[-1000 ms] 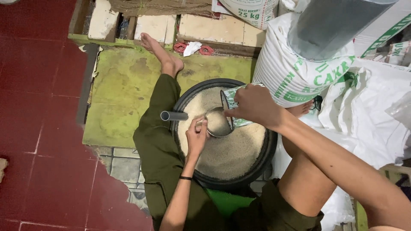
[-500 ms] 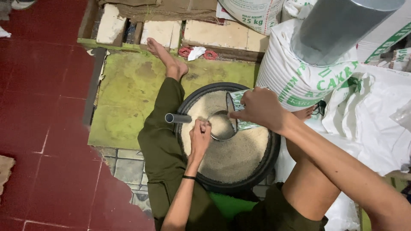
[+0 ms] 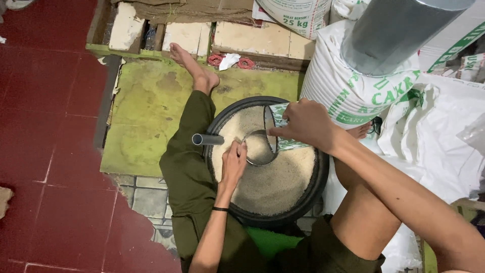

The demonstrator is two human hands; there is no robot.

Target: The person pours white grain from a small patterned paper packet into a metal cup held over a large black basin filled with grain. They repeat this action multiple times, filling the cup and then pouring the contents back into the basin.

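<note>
A black round basin [image 3: 317, 187] full of pale grain [image 3: 275, 184] sits between my legs. My left hand [image 3: 234, 163] grips a metal scoop [image 3: 258, 147] whose tube handle [image 3: 207, 139] sticks out to the left over the basin's rim. The scoop's bowl lies in the grain near the basin's middle. My right hand [image 3: 303, 124] holds a small clear plastic bag [image 3: 279, 126] with green print by its mouth, just right of the scoop's bowl.
A big white sack [image 3: 353, 86] with green print stands right of the basin, a grey metal cylinder [image 3: 399, 30] over it. More white sacks [image 3: 444, 121] lie at right. My bare foot [image 3: 199, 73] rests on a green mat [image 3: 146, 111]. Red tiled floor [image 3: 45, 126] spreads left.
The view has drifted a little. Both hands stay over the basin, with the scoop's bowl close to the bag's mouth.
</note>
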